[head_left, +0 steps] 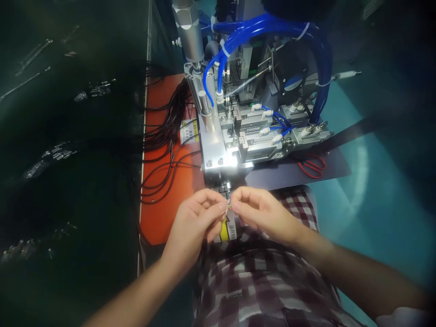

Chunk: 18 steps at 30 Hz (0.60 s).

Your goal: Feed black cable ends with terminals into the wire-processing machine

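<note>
My left hand (194, 218) and my right hand (262, 210) meet fingertip to fingertip in front of the machine, both pinched. Between them are fine thin wires (229, 206), with a hint of yellow and green; most of their length is hidden by my fingers. Just beyond my fingertips is the front end of a metal machine (218, 145), with a small silver pin (229, 186) pointing toward me. Below my fingers a yellow and white label (227, 230) with printed characters shows in part.
Thick blue air hoses (272, 27) arch over the machine. Black cables (166, 131) spread across the orange base plate (156, 222). A red-handled tool (312, 166) lies at the right on a dark plate (275, 177). To the left, a dark green surface (85, 204) holds scattered shiny metal parts (56, 154).
</note>
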Each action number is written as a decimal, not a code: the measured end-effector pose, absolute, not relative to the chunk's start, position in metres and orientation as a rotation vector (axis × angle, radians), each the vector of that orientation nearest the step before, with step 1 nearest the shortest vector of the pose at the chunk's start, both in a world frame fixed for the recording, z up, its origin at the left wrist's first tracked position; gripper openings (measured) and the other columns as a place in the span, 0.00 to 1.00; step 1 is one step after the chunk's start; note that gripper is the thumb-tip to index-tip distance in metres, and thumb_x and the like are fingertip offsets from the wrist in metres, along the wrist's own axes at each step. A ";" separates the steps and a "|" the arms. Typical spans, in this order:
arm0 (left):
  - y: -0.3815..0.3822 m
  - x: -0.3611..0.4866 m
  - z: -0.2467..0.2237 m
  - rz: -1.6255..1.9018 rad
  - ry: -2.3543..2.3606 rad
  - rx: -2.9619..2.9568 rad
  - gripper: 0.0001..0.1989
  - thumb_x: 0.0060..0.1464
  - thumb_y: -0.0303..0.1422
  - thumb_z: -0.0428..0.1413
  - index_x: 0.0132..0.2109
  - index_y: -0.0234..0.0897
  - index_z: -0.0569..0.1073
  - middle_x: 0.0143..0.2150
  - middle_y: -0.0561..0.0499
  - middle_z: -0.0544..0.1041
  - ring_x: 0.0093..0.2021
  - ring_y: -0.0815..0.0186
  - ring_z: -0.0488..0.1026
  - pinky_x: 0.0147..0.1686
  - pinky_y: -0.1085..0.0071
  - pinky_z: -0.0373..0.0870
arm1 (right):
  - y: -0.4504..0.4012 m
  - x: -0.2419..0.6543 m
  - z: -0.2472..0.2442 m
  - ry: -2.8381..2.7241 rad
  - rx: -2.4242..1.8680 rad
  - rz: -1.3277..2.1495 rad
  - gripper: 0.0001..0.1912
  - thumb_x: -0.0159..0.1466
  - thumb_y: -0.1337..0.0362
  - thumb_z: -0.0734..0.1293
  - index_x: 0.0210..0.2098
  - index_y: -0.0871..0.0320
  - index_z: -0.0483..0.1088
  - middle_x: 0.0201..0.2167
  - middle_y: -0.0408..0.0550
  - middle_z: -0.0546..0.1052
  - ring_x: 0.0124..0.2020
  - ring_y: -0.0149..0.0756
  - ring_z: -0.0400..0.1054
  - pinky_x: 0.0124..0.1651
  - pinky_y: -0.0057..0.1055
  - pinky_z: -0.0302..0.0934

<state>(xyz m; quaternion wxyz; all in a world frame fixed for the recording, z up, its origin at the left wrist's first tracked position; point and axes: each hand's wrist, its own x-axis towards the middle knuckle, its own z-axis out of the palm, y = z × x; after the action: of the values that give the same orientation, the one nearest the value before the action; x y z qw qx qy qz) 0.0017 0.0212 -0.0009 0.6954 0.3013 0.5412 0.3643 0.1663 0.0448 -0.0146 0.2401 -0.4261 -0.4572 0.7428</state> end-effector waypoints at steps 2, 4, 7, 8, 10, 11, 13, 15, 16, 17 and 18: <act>0.020 0.003 -0.002 0.821 1.205 0.670 0.07 0.55 0.32 0.57 0.31 0.34 0.69 0.22 0.58 0.69 0.13 0.82 0.55 0.18 0.80 0.50 | 0.042 0.165 -0.015 -1.311 -1.211 1.945 0.10 0.63 0.59 0.63 0.29 0.58 0.64 0.18 0.35 0.59 0.17 0.23 0.49 0.19 0.24 0.43; 0.019 0.003 -0.003 0.817 1.221 0.686 0.07 0.56 0.33 0.56 0.32 0.34 0.69 0.23 0.58 0.69 0.14 0.82 0.55 0.18 0.80 0.51 | 0.041 0.163 -0.016 -1.381 -1.221 1.820 0.08 0.63 0.62 0.63 0.29 0.59 0.64 0.21 0.37 0.62 0.19 0.24 0.52 0.21 0.24 0.47; 0.018 0.001 -0.004 0.821 1.245 0.703 0.08 0.57 0.33 0.56 0.33 0.34 0.68 0.23 0.58 0.69 0.14 0.82 0.56 0.19 0.80 0.51 | 0.044 0.163 -0.017 -1.356 -1.226 1.760 0.07 0.63 0.63 0.63 0.29 0.59 0.65 0.22 0.38 0.64 0.20 0.24 0.53 0.21 0.24 0.49; 0.018 0.001 -0.004 0.822 1.249 0.700 0.08 0.57 0.33 0.56 0.32 0.34 0.68 0.23 0.58 0.69 0.14 0.82 0.55 0.19 0.80 0.51 | 0.045 0.164 -0.017 -1.315 -1.241 1.792 0.07 0.63 0.63 0.63 0.30 0.59 0.65 0.20 0.36 0.62 0.19 0.24 0.52 0.20 0.23 0.47; 0.018 0.000 -0.004 0.820 1.251 0.694 0.08 0.57 0.33 0.55 0.32 0.34 0.68 0.23 0.58 0.70 0.13 0.83 0.55 0.19 0.79 0.51 | 0.047 0.165 -0.015 -1.237 -1.275 1.863 0.08 0.63 0.61 0.63 0.30 0.59 0.65 0.15 0.33 0.58 0.16 0.23 0.48 0.18 0.23 0.43; 0.019 0.000 -0.003 0.818 1.253 0.694 0.08 0.57 0.33 0.55 0.32 0.34 0.68 0.23 0.58 0.70 0.13 0.83 0.55 0.19 0.79 0.51 | 0.048 0.166 -0.014 -1.219 -1.282 1.881 0.09 0.63 0.61 0.63 0.30 0.59 0.66 0.14 0.33 0.57 0.15 0.23 0.48 0.18 0.23 0.42; 0.019 0.001 -0.003 0.807 1.262 0.704 0.08 0.57 0.33 0.55 0.31 0.34 0.68 0.23 0.58 0.69 0.13 0.83 0.55 0.19 0.79 0.52 | 0.050 0.167 -0.011 -1.203 -1.261 1.901 0.08 0.62 0.62 0.65 0.29 0.60 0.67 0.14 0.33 0.58 0.16 0.22 0.48 0.18 0.23 0.43; 0.019 0.001 -0.003 0.798 1.273 0.723 0.08 0.57 0.33 0.56 0.31 0.34 0.68 0.23 0.58 0.69 0.14 0.82 0.56 0.19 0.79 0.52 | 0.050 0.167 -0.009 -1.180 -1.225 1.927 0.08 0.60 0.64 0.66 0.27 0.61 0.68 0.16 0.34 0.60 0.16 0.22 0.49 0.19 0.23 0.44; 0.019 0.001 -0.003 0.795 1.279 0.731 0.08 0.57 0.33 0.56 0.32 0.34 0.68 0.23 0.58 0.70 0.14 0.82 0.56 0.19 0.80 0.52 | 0.050 0.167 -0.009 -1.167 -1.211 1.946 0.07 0.60 0.64 0.66 0.27 0.61 0.68 0.16 0.34 0.61 0.16 0.21 0.48 0.19 0.23 0.45; 0.019 0.001 -0.003 0.793 1.284 0.737 0.08 0.57 0.33 0.56 0.32 0.34 0.68 0.24 0.58 0.70 0.14 0.82 0.56 0.19 0.80 0.52 | 0.050 0.166 -0.009 -1.152 -1.200 1.966 0.07 0.60 0.65 0.67 0.27 0.61 0.68 0.17 0.34 0.61 0.16 0.21 0.48 0.19 0.24 0.45; 0.019 0.001 -0.003 0.794 1.286 0.741 0.08 0.57 0.33 0.56 0.32 0.34 0.68 0.24 0.58 0.70 0.14 0.82 0.56 0.19 0.80 0.52 | 0.050 0.166 -0.009 -1.138 -1.192 1.984 0.07 0.59 0.65 0.67 0.26 0.61 0.68 0.17 0.34 0.61 0.16 0.21 0.48 0.20 0.24 0.45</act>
<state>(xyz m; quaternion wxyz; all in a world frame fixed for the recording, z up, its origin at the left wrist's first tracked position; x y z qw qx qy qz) 0.0012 0.0191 -0.0027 0.6663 0.3282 0.5696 0.3519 0.1658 0.0495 -0.0089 0.2778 -0.4439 -0.4238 0.7390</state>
